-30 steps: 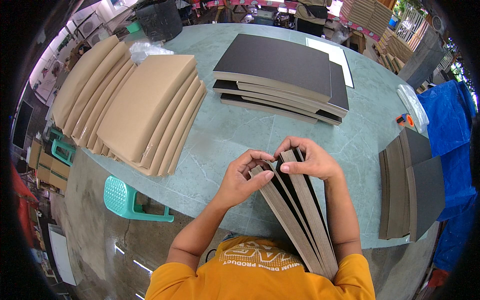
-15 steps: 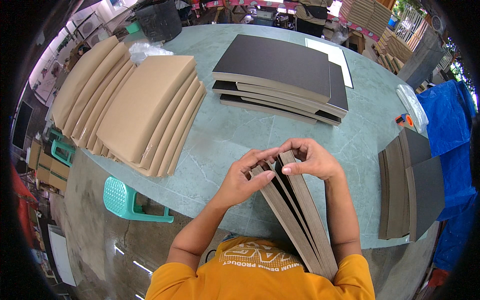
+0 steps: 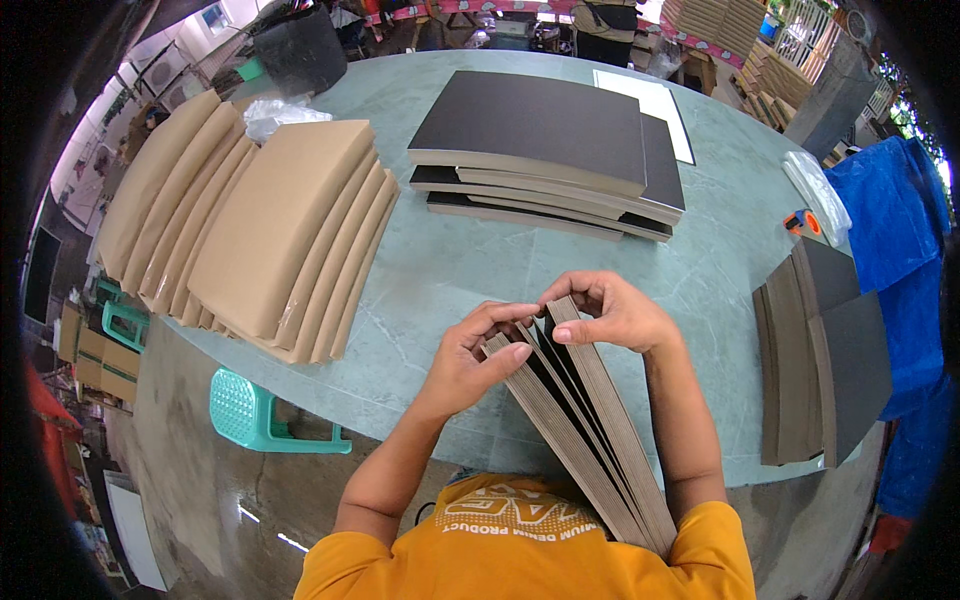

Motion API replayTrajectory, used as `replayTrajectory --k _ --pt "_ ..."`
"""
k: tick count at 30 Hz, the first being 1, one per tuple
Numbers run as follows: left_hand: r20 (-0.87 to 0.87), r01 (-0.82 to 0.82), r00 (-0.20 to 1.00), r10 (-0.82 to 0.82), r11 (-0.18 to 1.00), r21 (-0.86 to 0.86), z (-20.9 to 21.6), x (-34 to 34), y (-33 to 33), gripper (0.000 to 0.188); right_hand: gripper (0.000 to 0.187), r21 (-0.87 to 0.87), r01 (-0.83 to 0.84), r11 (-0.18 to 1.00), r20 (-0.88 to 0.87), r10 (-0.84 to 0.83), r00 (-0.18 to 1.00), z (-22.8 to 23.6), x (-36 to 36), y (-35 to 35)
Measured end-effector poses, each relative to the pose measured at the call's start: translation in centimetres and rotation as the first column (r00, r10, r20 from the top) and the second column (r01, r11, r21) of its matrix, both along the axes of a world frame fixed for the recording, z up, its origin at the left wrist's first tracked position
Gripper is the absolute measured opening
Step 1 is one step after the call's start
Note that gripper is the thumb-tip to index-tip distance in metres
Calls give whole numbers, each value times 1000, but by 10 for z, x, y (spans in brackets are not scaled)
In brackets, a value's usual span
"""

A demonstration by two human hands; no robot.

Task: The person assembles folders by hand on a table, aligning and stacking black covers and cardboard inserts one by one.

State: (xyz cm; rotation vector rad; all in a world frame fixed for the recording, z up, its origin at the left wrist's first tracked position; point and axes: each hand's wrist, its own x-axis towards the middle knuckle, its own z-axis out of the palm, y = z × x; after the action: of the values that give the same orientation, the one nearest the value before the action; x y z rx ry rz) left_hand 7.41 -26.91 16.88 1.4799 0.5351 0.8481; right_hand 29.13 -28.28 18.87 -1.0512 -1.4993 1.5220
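Observation:
A thick stack of boards (image 3: 562, 435), with grey-brown edges and black faces, stands on edge between my hands and leans back toward my shirt. Its upper end is parted into sections with dark gaps between them. My left hand (image 3: 482, 352) grips the left section, thumb on the near edge and fingers over the top. The right section is pinched by my right hand (image 3: 612, 318), its thumb on the near edge and fingers curled behind. The fingertips of both hands almost meet above the gap.
Brown paper-wrapped packs (image 3: 285, 220) lean in rows at the left of the green marbled table (image 3: 470, 270). Black-topped board stacks (image 3: 530, 130) lie at the back; more boards (image 3: 850, 370) stand at the right, near an orange tape dispenser (image 3: 802, 222). A green stool (image 3: 245, 410) sits below.
My hands and the tops of the boards have shifted slightly left. The parting among the boards has changed, with more dark gaps showing between sections. The whole view has turned a little.

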Motion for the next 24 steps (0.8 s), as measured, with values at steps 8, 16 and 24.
replayTrajectory --k 8,16,24 --pt "-18 -53 998 53 998 30 2 2 -3 39 45 1 12 1000 3 -12 1000 -1 0 0" --pt "-17 -49 999 48 999 -15 2 1 -3 40 46 0 12 1000 -5 -12 1000 -1 -1 0" --pt "-4 -17 1000 18 1000 18 3 2 -1 41 46 25 41 999 -57 -40 998 -6 -5 0"
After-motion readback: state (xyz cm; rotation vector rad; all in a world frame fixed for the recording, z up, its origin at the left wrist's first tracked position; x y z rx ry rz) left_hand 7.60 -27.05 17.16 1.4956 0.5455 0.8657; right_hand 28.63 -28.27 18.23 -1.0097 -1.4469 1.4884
